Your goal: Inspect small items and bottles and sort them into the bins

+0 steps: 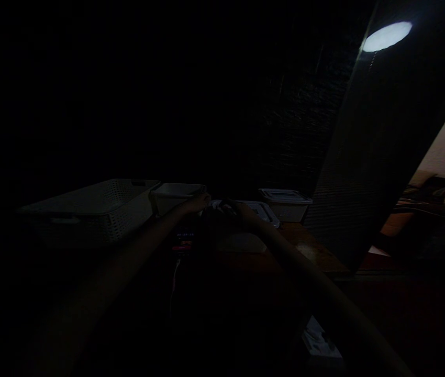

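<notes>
The scene is very dark, so details of the fingers are faint. My left hand [196,204] reaches forward beside a pale open bin [175,191], its fingers curled toward the middle. Close to it on the right, my right hand [240,213] is bent over the near left part of a pale container with a clear lid [266,213]. Both hands look closed, and something small and pale shows by the right fingers. What either one holds is lost in shadow.
A white perforated basket [128,207] stands at left. Another lidded container [287,204] sits behind on the wooden table [312,248]. A lit phone [183,243] with a white cable [175,275] lies in front. Some pale item [319,337] is lower right.
</notes>
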`<state>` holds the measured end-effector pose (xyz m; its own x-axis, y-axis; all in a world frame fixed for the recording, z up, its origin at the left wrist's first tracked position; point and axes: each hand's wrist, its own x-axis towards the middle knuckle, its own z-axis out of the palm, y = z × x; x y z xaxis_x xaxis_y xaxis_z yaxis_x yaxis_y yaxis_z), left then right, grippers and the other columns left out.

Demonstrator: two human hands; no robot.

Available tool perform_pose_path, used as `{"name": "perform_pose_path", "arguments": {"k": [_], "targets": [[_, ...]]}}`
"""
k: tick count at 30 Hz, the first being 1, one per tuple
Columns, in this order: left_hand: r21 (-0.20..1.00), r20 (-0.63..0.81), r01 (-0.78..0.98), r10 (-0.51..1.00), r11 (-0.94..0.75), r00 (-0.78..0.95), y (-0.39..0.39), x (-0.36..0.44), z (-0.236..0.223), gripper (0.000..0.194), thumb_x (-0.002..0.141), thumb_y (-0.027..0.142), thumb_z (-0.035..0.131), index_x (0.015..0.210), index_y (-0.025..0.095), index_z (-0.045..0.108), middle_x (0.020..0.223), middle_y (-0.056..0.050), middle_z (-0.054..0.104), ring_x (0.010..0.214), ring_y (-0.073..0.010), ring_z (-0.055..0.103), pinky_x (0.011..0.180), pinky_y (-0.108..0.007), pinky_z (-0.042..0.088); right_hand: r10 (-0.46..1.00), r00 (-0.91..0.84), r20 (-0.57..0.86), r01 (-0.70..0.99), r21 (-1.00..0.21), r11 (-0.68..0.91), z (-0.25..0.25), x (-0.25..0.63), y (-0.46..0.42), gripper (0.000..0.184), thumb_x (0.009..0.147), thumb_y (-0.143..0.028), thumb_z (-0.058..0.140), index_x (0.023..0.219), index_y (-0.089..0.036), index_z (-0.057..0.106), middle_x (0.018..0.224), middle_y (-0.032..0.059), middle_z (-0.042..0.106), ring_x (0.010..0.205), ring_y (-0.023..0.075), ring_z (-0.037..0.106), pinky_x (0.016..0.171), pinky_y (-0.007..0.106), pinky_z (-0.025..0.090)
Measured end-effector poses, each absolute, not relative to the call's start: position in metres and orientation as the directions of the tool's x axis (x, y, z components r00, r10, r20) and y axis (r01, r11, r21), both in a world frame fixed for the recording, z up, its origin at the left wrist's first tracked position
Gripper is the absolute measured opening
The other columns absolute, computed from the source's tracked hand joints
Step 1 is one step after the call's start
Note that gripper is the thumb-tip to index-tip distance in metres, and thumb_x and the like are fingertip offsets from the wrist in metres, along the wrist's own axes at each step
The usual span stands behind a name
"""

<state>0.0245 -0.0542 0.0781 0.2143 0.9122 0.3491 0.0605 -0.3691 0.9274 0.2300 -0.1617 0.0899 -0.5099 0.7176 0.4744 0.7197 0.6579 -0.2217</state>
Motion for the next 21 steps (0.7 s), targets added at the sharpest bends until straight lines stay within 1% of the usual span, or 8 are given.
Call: {"name": "perform_pose_path", "arguments": {"k": [2,5,6,9,12,14,18,21], "targets": [[0.911,0.341,0.145,0.904,-0.385,0.258,-0.057,0.042,0.083,0.001,0.069,0.017,0.062,0.070,0.018,0.062,0.074,-0.006,0.064,0.091,-0.0256,0.058,0.082,-0.032,0.044,0.760,-0.429,0.489,0.798,-0.190,0.572,0.094,0.251,-0.149,0.037,0.089,-0.020,0.041,0.126,-0.018,0.049,0.128,0.0111,0.053,0.110,0.0205,0.055,0.090,0.030,0.042],[0.885,0.357,0.207,0.893,-0.417,0.274,-0.063,0.071,0.080,0.014,0.070,0.025,0.065,0.081,0.018,0.062,0.102,-0.010,0.063,0.118,-0.0300,0.045,0.092,-0.033,0.038,0.828,-0.346,0.441,0.913,-0.046,0.405,0.090,0.286,-0.125,0.040,0.087,-0.016,0.042,0.126,-0.014,0.050,0.131,0.0154,0.049,0.118,0.0250,0.049,0.095,0.037,0.039],[0.881,0.357,0.219,0.893,-0.420,0.275,-0.065,0.079,0.077,0.018,0.071,0.030,0.065,0.084,0.018,0.061,0.108,-0.012,0.061,0.124,-0.0319,0.040,0.093,-0.034,0.037,0.844,-0.381,0.378,0.916,0.031,0.400,0.087,0.296,-0.117,0.039,0.085,-0.014,0.043,0.124,-0.013,0.051,0.131,0.0164,0.049,0.120,0.0264,0.047,0.097,0.041,0.037],[0.870,0.360,0.250,0.895,-0.424,0.264,-0.068,0.095,0.064,0.035,0.073,0.044,0.062,0.095,0.018,0.059,0.122,-0.015,0.055,0.133,-0.0370,0.024,0.096,-0.043,0.034,0.839,-0.455,0.298,0.888,0.085,0.452,0.073,0.317,-0.101,0.032,0.078,-0.018,0.058,0.110,-0.017,0.061,0.124,0.0127,0.056,0.121,0.0280,0.045,0.101,0.046,0.032],[0.837,0.369,0.320,0.889,-0.444,0.270,-0.067,0.096,0.056,0.044,0.072,0.053,0.060,0.103,0.021,0.058,0.127,-0.015,0.052,0.135,-0.0386,0.018,0.097,-0.047,0.031,0.831,-0.492,0.261,0.871,0.141,0.471,0.064,0.323,-0.094,0.036,0.077,-0.021,0.061,0.112,-0.015,0.060,0.126,0.0149,0.053,0.123,0.0296,0.041,0.102,0.049,0.029],[0.818,0.370,0.354,0.886,-0.454,0.281,-0.065,0.094,0.053,0.043,0.071,0.052,0.062,0.101,0.022,0.059,0.126,-0.016,0.053,0.136,-0.0396,0.017,0.097,-0.049,0.030,0.824,-0.502,0.263,0.865,0.141,0.482,0.062,0.323,-0.093,0.035,0.079,-0.022,0.060,0.113,-0.015,0.059,0.126,0.0159,0.053,0.123,0.0292,0.041,0.101,0.050,0.029],[0.782,0.416,0.386,0.871,-0.489,0.262,-0.063,0.091,0.053,0.041,0.067,0.055,0.065,0.093,0.023,0.061,0.123,-0.014,0.056,0.135,-0.0397,0.021,0.099,-0.050,0.028,0.785,-0.504,0.361,0.846,0.024,0.532,0.066,0.322,-0.098,0.027,0.080,-0.029,0.061,0.105,-0.019,0.064,0.116,0.0125,0.059,0.118,0.0260,0.046,0.099,0.048,0.033],[0.709,0.431,0.468,0.849,-0.528,0.304,-0.064,0.092,0.054,0.037,0.062,0.052,0.070,0.087,0.025,0.064,0.121,-0.012,0.058,0.133,-0.0395,0.024,0.104,-0.053,0.019,0.761,-0.480,0.437,0.838,-0.029,0.545,0.070,0.326,-0.105,0.026,0.083,-0.033,0.058,0.104,-0.018,0.062,0.114,0.0101,0.059,0.112,0.0224,0.050,0.097,0.044,0.037]]}}
